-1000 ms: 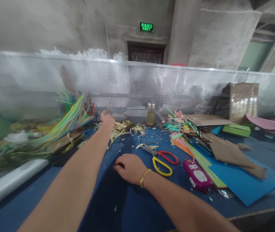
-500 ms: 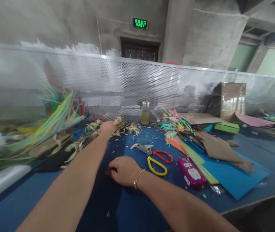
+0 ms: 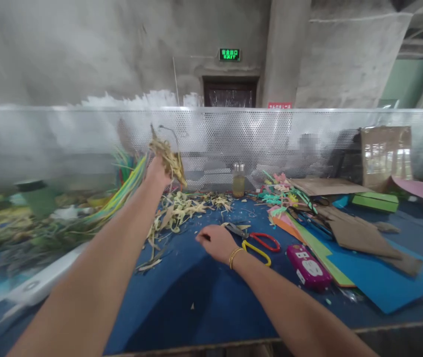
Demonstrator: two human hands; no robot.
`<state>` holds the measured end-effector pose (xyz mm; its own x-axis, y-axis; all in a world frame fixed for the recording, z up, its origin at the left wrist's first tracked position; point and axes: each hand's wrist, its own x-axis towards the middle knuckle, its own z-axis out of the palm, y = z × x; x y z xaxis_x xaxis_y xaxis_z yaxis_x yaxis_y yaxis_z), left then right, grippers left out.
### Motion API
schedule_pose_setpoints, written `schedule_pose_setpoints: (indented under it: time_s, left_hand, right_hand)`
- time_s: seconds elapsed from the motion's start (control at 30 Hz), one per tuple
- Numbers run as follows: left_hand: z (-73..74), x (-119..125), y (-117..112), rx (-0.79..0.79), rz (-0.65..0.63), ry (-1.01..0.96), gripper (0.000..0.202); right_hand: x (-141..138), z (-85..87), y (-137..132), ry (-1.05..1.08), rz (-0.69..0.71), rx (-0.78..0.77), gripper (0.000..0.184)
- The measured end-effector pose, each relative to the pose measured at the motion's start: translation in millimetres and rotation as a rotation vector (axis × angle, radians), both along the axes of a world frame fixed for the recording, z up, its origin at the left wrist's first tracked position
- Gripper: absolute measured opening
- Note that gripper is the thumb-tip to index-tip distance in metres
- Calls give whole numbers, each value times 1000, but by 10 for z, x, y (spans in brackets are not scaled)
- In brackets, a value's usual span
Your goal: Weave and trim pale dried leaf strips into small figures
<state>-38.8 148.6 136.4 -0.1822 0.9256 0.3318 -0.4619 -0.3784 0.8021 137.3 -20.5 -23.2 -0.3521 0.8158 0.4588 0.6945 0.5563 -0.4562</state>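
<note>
My left hand (image 3: 157,172) is raised above the back of the table, closed around a bunch of dried straw-coloured strips (image 3: 170,157); thin dark ends stick up from it. Below lie loose pale strips (image 3: 176,210) on the blue table (image 3: 170,302). Low over the table, my right hand (image 3: 217,242) has its fingers curled inward; whatever they may hold is hidden. Just right of it are scissors with one red handle (image 3: 267,242) and one yellow handle (image 3: 258,254), the blades partly behind the hand.
A purple case (image 3: 309,267) sits right of the scissors, beside blue sheets (image 3: 386,287) and brown cardboard (image 3: 356,230). A bottle (image 3: 238,182) stands by the perforated metal screen (image 3: 230,134). At left are a white power strip (image 3: 48,275) and coloured strips (image 3: 132,186).
My left hand has risen from the pile with the bunch of dried strips in it. My right hand has moved slightly toward the scissors. The view has shifted left and up.
</note>
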Motion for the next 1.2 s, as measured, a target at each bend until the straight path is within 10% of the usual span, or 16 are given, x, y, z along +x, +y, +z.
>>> schedule_pose_setpoints:
  time_s: [0.23,0.5,0.77,1.2]
  left_hand:
    - [-406,263,-837,-207,-413,-151,26]
    - [-824,474,-1290,-269,-497,-100,24]
    - [-1285,505,-1203,-231,13,94,33]
    - [-1438,720,-1373,-25,-230,143,34]
  right_hand:
    - [168,88,123,520,-229,-3,35]
    - [41,68,24,1022,137,-597,42]
    - [130,27,154,855,-151,-81,28]
    - [157,6,86,517,-216,92,35]
